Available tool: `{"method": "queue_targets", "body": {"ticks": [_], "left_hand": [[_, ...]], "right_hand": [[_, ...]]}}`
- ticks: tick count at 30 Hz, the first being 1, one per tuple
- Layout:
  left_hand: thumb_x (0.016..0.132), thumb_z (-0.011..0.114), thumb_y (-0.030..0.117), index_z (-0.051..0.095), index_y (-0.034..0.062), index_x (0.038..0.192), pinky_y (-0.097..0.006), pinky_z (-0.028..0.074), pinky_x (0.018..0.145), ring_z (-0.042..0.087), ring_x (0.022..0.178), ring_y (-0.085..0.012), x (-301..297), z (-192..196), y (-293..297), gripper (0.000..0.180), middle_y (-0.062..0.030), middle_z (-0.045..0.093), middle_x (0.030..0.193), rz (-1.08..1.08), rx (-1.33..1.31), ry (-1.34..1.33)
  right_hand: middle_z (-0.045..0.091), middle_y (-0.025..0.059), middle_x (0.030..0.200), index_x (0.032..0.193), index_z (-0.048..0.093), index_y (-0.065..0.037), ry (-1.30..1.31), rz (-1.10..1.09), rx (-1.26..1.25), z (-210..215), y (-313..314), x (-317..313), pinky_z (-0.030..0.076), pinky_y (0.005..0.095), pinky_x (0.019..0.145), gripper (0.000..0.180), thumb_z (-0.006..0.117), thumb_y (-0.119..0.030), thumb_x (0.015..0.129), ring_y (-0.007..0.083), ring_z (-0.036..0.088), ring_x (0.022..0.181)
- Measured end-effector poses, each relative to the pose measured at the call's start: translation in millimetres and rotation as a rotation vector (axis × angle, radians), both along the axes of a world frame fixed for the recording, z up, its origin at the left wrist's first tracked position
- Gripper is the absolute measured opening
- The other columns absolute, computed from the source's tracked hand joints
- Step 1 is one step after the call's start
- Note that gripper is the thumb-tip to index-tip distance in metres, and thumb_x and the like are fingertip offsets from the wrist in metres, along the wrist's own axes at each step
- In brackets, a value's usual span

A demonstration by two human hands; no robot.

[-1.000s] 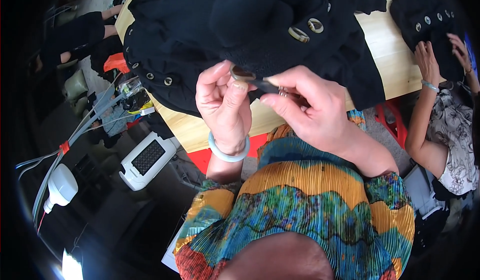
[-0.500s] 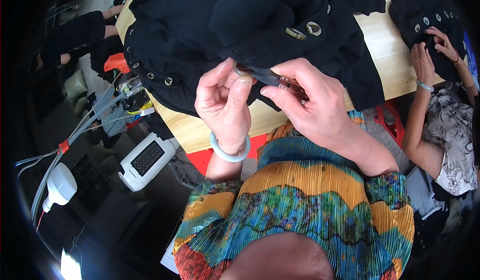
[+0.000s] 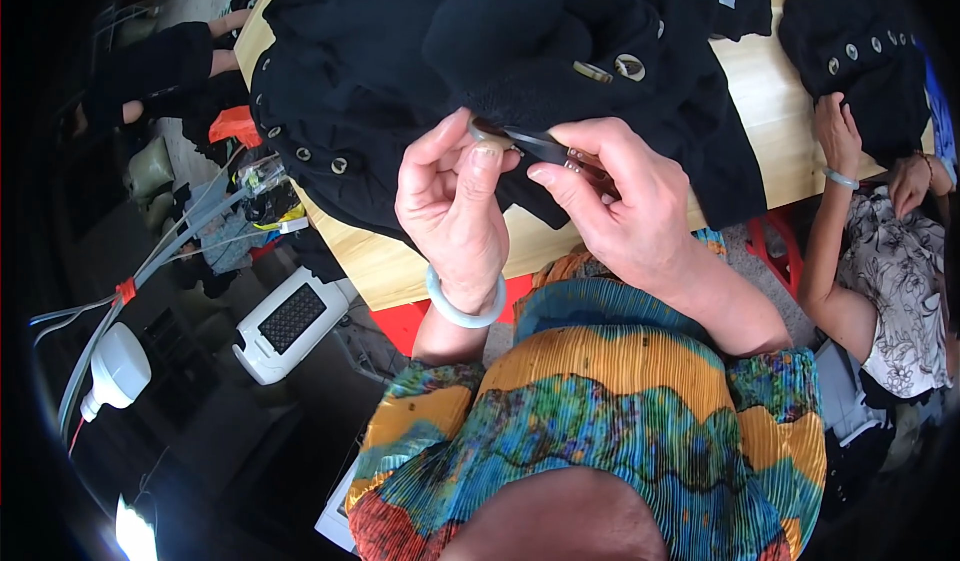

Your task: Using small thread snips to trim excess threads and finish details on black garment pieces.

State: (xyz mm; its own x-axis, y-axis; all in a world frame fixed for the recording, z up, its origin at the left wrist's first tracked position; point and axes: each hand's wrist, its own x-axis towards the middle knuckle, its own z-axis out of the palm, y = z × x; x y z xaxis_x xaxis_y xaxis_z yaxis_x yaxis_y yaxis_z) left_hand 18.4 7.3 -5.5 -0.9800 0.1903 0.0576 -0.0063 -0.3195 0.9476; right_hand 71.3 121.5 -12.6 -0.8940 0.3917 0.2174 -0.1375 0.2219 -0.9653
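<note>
Head: left fingers (image 3: 476,183) pinch button (image 3: 482,132), right fingers (image 3: 612,149) grip snips (image 3: 542,147).

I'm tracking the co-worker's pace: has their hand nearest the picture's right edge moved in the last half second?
Yes: against the black buttoned garment, the co-worker's hand has moved down the picture, from just below its buttons to the floral clothing.

1. A white light (image 3: 137,533) glares at the lower left, its detail burnt out.
2. The left side lies dim and murky.
3. The wooden table (image 3: 765,101) is bright; the black garment (image 3: 370,81) swallows detail.
4. The left hand (image 3: 455,196) and right hand (image 3: 635,206) are well lit and fairly sharp.
5. Fisheye distortion bends the edges; corners fall black.
</note>
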Motion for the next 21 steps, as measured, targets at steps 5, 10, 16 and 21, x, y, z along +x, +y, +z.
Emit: {"method": "queue_targets", "body": {"ticks": [5, 10, 16, 21], "left_hand": [[0.076, 0.056, -0.003, 0.051, -0.0030, 0.102, -0.023, 0.050, 0.067, 0.057, 0.073, -0.0105, -2, 6, 3, 0.026, -0.0080, 0.058, 0.081, 0.025, -0.035, -0.016], [0.075, 0.058, -0.004, 0.052, -0.0031, 0.102, -0.020, 0.047, 0.067, 0.056, 0.073, -0.0082, -2, 4, 6, 0.027, -0.0079, 0.059, 0.082, 0.039, -0.134, 0.033], [0.074, 0.059, -0.005, 0.053, -0.0035, 0.101, -0.018, 0.045, 0.068, 0.054, 0.073, -0.0064, -3, 5, 7, 0.028, -0.0075, 0.059, 0.082, 0.053, -0.211, 0.095], [0.074, 0.059, -0.006, 0.053, -0.0036, 0.101, -0.018, 0.045, 0.067, 0.054, 0.072, -0.0066, -5, 7, 6, 0.028, -0.0078, 0.059, 0.082, 0.054, -0.242, 0.081]], "right_hand": [[0.055, 0.0055, 0.068, 0.088, 0.053, 0.002, 0.024, -0.031, 0.047, 3, 1, -4, 0.041, 0.0172, 0.046, 0.024, 0.067, -0.003, 0.069, 0.0058, 0.051, 0.053], [0.053, 0.0092, 0.071, 0.087, 0.051, 0.001, 0.039, -0.050, 0.113, -2, 2, -6, 0.044, 0.0261, 0.048, 0.023, 0.064, -0.007, 0.070, 0.0198, 0.055, 0.055], [0.053, 0.0090, 0.070, 0.085, 0.050, 0.000, 0.065, -0.057, 0.229, -2, 5, -9, 0.045, 0.0268, 0.049, 0.022, 0.063, -0.008, 0.070, 0.0211, 0.055, 0.057], [0.053, 0.0087, 0.069, 0.084, 0.050, 0.000, 0.090, -0.053, 0.248, 0, 6, -10, 0.044, 0.0272, 0.048, 0.020, 0.063, -0.007, 0.070, 0.0213, 0.055, 0.057]]}}
